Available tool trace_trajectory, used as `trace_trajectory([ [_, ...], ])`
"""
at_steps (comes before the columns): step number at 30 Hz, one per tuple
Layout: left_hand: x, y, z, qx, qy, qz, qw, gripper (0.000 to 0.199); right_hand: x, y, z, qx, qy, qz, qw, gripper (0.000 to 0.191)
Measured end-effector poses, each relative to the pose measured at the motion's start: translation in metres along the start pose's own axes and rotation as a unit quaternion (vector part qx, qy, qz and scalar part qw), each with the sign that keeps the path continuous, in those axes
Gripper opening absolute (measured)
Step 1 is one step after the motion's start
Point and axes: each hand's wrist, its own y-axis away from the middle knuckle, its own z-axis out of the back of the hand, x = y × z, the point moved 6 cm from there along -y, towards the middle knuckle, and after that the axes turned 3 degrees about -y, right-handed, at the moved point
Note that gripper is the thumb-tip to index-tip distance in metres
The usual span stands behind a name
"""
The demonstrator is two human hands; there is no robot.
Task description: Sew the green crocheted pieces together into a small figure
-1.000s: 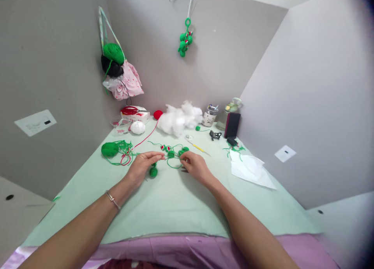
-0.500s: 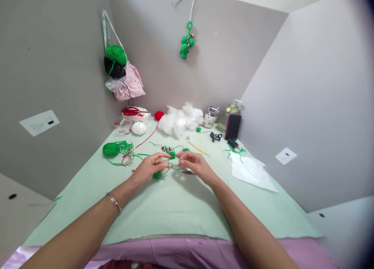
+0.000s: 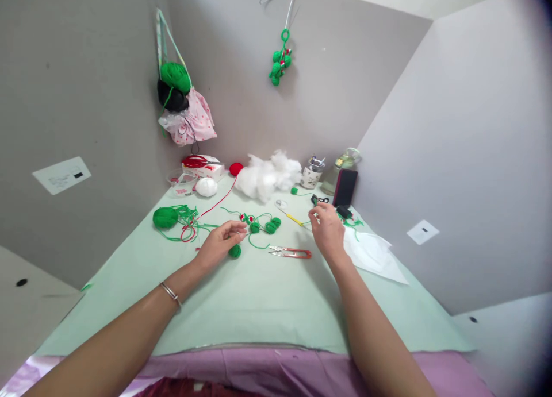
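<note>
Green crocheted balls and thread snips, on pale green tabletop

Left hand (image 3: 219,245): fingers curled, thumb near them; grip cannot be told; beside one green ball (image 3: 234,251).
Right hand (image 3: 328,230): fingers bent towards thumb, grip unclear; near black claw clip (image 3: 321,200).
Green crocheted balls (image 3: 271,227): grouped between the hands, on tabletop (image 3: 254,305).
Thread snips (image 3: 297,253): orange-handled, blades parted, nearer the wearer.

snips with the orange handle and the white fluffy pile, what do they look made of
Snips: blades look like bare metal, from their silvery grey colour; the smooth orange handle could be painted metal or plastic.
White fluffy pile: soft, matt loose fibre, judging by its wispy edges; polyester or cotton, I can't tell which.
</note>
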Motion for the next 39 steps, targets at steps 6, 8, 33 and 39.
trace_trajectory([
  [6, -0.004, 0.003, -0.003, -0.008, -0.165, -0.058, 0.984, 0.029, 0.03, 0.024, -0.065, 0.153, -0.004, 0.107, 0.982, 0.013],
  [8, -0.009, 0.005, -0.003, -0.02, -0.231, -0.075, 0.97, 0.026, 0.031, 0.027, -0.081, 0.178, -0.009, 0.103, 0.979, 0.014],
  [33, -0.012, 0.004, -0.007, 0.061, -0.068, -0.027, 0.995, 0.028, 0.059, 0.043, -0.057, 0.359, -0.321, -0.023, 0.876, 0.024],
  [39, -0.014, 0.006, -0.007, 0.074, 0.054, 0.019, 0.996, 0.034, 0.063, 0.043, -0.059, 0.309, -0.273, 0.025, 0.911, 0.018],
])
